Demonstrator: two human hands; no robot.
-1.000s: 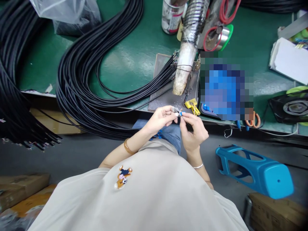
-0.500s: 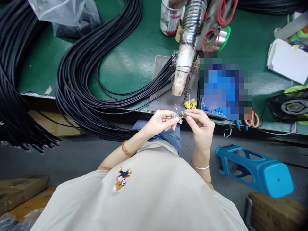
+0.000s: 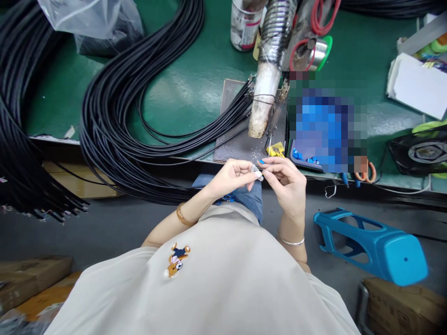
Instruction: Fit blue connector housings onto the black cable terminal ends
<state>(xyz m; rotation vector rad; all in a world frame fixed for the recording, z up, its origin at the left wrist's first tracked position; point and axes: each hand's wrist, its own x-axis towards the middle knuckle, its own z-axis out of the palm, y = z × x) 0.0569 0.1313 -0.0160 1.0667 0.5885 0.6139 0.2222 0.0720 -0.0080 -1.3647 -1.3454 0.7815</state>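
Note:
In front of my lap, just below the bench edge, my left hand (image 3: 237,176) pinches a small grey-white piece (image 3: 257,172) between thumb and fingers. Thin coloured wire ends seem to come out of it, too small to make out well. My right hand (image 3: 284,179) meets it from the right, thumb and fingertips closed at those wire ends. A small blue part (image 3: 261,161) shows at its fingertips. Just beyond the hands, a yellow block (image 3: 275,150) rests at the front of a dark board (image 3: 230,148).
A thick bundle of black cables (image 3: 101,107) curves over the green bench (image 3: 181,88) onto the board. Above it hangs a foil-wrapped duct (image 3: 260,107). A tray (image 3: 307,163) holds blue parts; orange-handled scissors (image 3: 370,173) lie rightward. A blue stool (image 3: 401,258) lies at the right.
My right hand has moved slightly left, and its fingertips have closed in against the piece in my left hand. The left hand stays nearly still.

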